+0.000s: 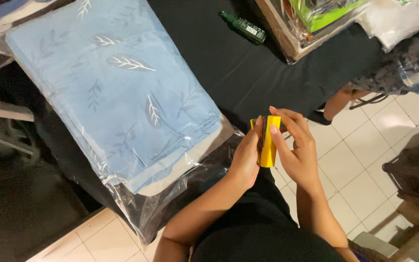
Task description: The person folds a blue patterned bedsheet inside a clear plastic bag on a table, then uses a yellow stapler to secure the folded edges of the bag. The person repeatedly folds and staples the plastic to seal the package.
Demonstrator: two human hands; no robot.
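Since there is only one camera, worn on the head and looking down, every line here comes from that view.

Head view, left hand: the left hand [244, 160] wraps around the back of a small yellow stapler [267, 143], with its fingers closed on it.
Head view, right hand: the right hand [297, 150] pinches the front and top of the same stapler, with the thumb lying flat along the yellow side.
Head view, stapler: it stands almost upright between both hands, up in the air, just past the edge of the tabletop [248, 73] and over the person's lap.
Head view, stapler's mouth: it cannot be told if the stapler is opened up or shut, because the fingers cover it.
Head view, blue cloth: a folded blue cloth with leaf shapes [117, 92] lies in a clear plastic bag [180, 194], and the bag's open end hangs off the tabletop just beside the left hand.
Head view, other things: a small green bottle [244, 26] lies far up on the black cover, and more bagged goods [316, 19] sit near the top edge.
Head view, floor: white floor tiles [360, 160] show under the hands.
Doing it well: it seems wise to hold the stapler still with the left hand and let only the right hand's fingers work.
Take care: fingertips should keep away from the sharp end, and the grip should be snug so the stapler does not fall to the floor.
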